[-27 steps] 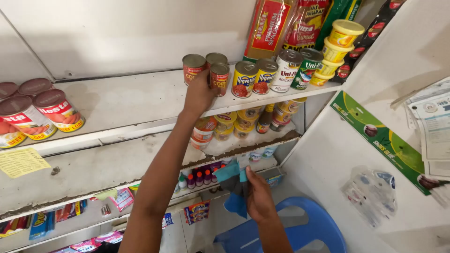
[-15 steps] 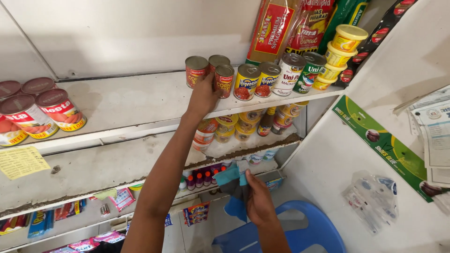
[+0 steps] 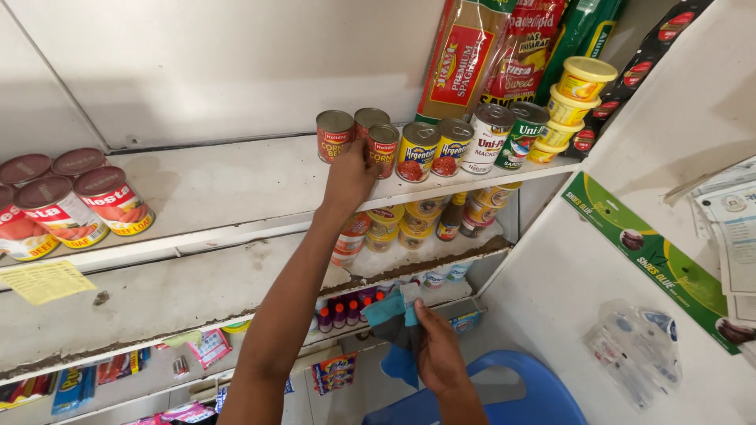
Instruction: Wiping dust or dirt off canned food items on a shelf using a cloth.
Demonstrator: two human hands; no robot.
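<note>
My left hand reaches up to the top white shelf and touches a small red can in a cluster of three red cans; its grip is hidden behind the hand. The other two red cans stand just left and behind. My right hand is low, near the third shelf, closed on a folded blue-grey cloth.
Yellow-labelled cans and taller white and green cans stand right of the red ones, with stacked yellow tubs and pasta packets behind. Large red cans sit far left. A blue plastic chair stands below.
The view has shifted down a little, so the shelf sits lower in the frame. My left hand stays at the red cans. My right hand with the cloth has moved slightly right.
</note>
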